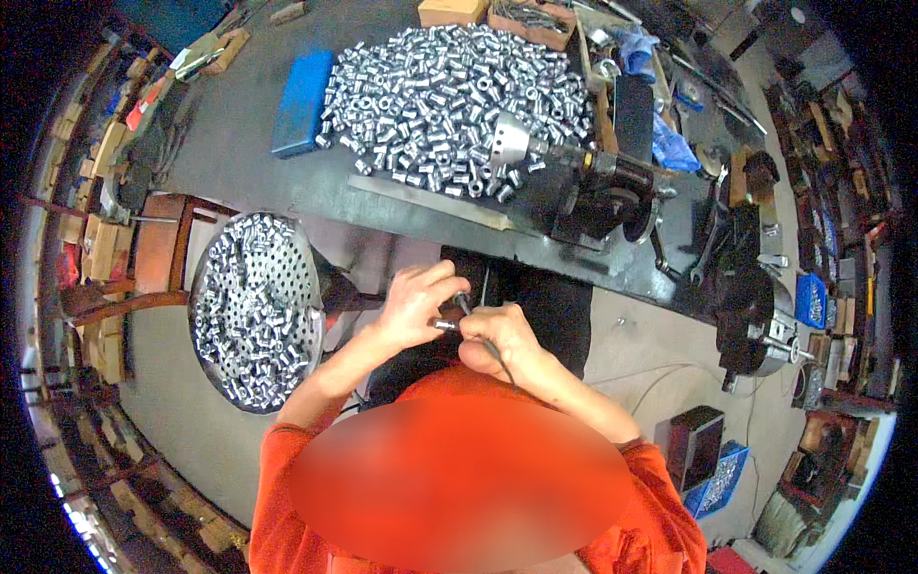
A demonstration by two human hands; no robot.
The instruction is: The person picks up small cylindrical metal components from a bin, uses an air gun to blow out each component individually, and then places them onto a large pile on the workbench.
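Note:
In front of my body, my left hand is closed, its thumb and fingers pinching a small shiny metal sleeve. Close beside it on the right, my right hand is wrapped round a slim dark tool, whose thin rear end or cord trails out below the fingers. A narrow grey rod-like piece shows between the two hands; which hand bears it I cannot tell. Beyond my hands, a large heap of similar metal sleeves lies on the dark workbench.
To my left, a round perforated tray carries more sleeves, near a wooden chair. A blue box flanks the heap. A cranked chuck fixture stands on the bench; a heavy dark machine is at right. A blue bin sits low right.

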